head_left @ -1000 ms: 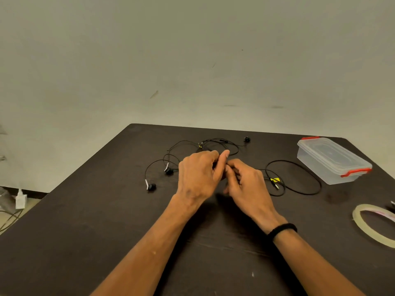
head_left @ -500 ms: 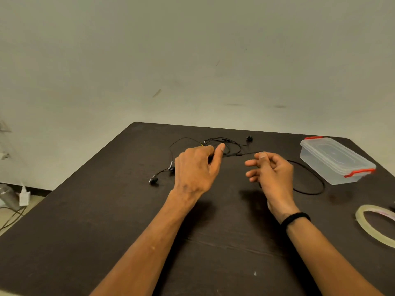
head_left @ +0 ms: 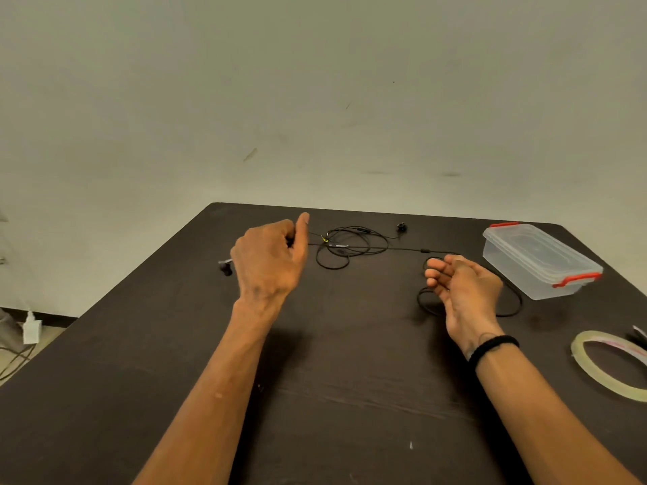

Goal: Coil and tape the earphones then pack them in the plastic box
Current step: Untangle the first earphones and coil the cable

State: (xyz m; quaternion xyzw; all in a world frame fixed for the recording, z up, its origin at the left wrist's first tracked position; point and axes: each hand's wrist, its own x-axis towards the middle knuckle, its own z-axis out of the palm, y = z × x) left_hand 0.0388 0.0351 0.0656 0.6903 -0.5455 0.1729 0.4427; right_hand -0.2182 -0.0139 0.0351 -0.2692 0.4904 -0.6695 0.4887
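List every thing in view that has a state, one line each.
plastic box: lid on, red clips at both ends.
earphones: uncoiled, cable stretched between the hands.
tape roll: flat on the table, untouched.
left hand: gripping the cable.
right hand: fingers curled round the cable.

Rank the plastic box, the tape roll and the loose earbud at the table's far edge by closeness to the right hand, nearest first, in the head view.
From the right hand:
1. Plastic box, just to its right, lid on.
2. Loose earbud, beyond it toward the far edge, slightly left.
3. Tape roll, at the table's right edge, nearer the person.
Earbud and tape roll look close; that order is less certain.
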